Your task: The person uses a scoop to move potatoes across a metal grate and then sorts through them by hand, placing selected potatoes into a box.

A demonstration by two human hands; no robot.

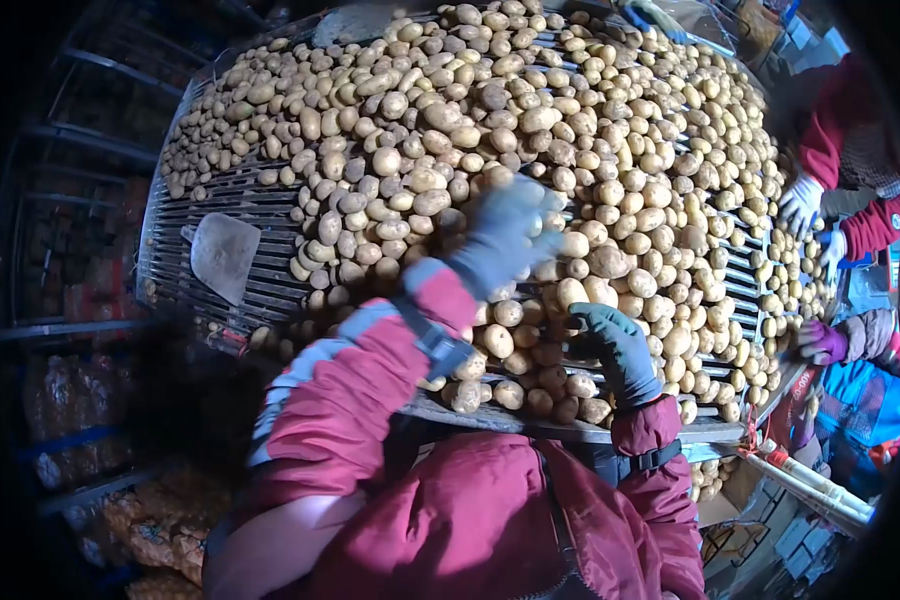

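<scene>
Potatoes of mixed sizes lie thickly over a slatted metal grading table in front of me. Over the middle of the pile is my left hand in a grey glove, smeared by motion; its thumb side faces right, and its fingers are too blurred to make out a hold. My right hand, in a dark grey-green glove, is low over the potatoes near the front edge. Its fingers point left and curve down, thumb apart from them, beside several potatoes.
A flat scoop-like plate lies on the slats at left. At right, co-workers' gloved hands reach onto the potatoes, with a purple glove lower down. White pipes stick out at the front right corner. Filled sacks stand lower left.
</scene>
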